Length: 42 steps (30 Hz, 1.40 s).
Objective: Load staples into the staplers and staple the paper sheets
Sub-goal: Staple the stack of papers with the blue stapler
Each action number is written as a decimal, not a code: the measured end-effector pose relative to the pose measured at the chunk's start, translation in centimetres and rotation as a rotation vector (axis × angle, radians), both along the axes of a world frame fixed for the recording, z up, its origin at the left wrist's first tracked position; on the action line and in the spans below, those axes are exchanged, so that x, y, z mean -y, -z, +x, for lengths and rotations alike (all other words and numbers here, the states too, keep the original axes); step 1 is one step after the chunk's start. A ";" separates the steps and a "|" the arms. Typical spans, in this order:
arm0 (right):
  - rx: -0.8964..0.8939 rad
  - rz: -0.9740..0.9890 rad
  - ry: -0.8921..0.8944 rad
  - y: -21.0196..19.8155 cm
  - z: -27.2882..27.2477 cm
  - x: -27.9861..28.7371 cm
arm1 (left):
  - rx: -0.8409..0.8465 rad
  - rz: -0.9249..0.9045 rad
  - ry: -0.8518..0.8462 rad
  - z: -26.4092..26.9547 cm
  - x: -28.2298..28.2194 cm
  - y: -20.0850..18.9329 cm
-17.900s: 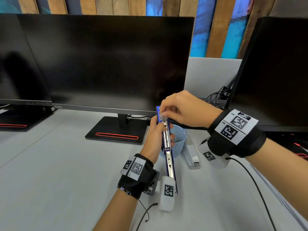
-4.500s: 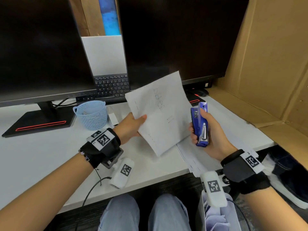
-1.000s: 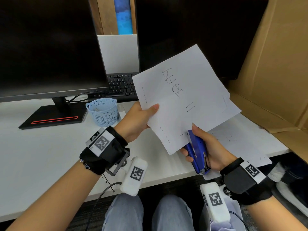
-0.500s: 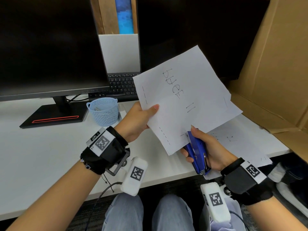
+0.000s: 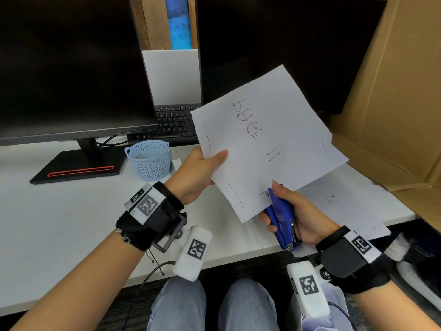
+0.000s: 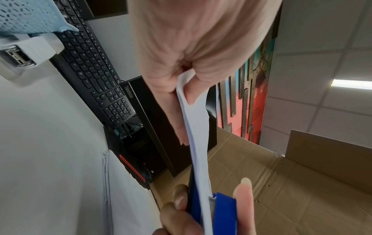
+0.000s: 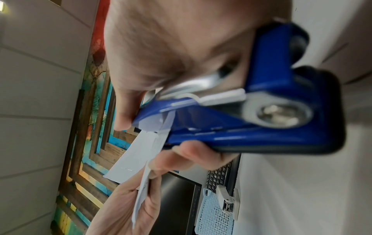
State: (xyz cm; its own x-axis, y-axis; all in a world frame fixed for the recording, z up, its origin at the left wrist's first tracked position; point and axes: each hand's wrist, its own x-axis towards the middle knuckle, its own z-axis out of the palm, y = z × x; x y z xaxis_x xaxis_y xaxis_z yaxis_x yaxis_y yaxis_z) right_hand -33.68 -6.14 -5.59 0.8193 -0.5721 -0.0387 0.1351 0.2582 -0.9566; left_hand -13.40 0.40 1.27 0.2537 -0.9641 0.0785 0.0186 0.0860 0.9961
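My left hand [image 5: 200, 173] pinches white paper sheets [image 5: 265, 139] with handwriting by their left edge and holds them up over the desk. My right hand [image 5: 296, 211] grips a blue stapler [image 5: 282, 220], whose mouth sits over the sheets' lower corner. In the left wrist view the paper edge [image 6: 198, 143] runs down between the blue stapler [image 6: 223, 213] halves. The right wrist view shows the blue stapler [image 7: 251, 120] closed around the paper sheets [image 7: 161, 138], my thumb on top. A white stapler [image 7: 227, 200] lies beside the basket on the desk.
A light blue basket [image 5: 149, 162] stands on the white desk [image 5: 59, 223] near a monitor base [image 5: 78, 167]. A black keyboard [image 5: 175, 123] lies behind. More paper sheets [image 5: 334, 199] lie at the desk's right end. Cardboard [image 5: 393, 103] walls the right side.
Over the last second the hands, sheets and stapler have barely moved. Earlier the stapler was held apart from the sheets; now it sits over their lower corner.
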 end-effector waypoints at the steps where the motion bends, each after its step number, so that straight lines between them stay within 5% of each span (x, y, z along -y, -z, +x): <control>1: -0.002 0.000 0.001 0.0 0.0 0.0 | 0.001 0.000 -0.001 0.0 0.0 0.0; 17: -0.022 0.021 0.124 -0.1 0.4 -0.5 | -0.005 0.030 -0.019 -0.4 0.0 -0.3; 28: 0.091 0.119 0.088 -0.2 -0.3 0.4 | -0.009 0.024 -0.014 0.0 -0.1 -0.2; 42: -0.001 0.023 0.066 0.0 -0.7 0.7 | -0.018 0.022 -0.006 -0.2 -0.2 -0.3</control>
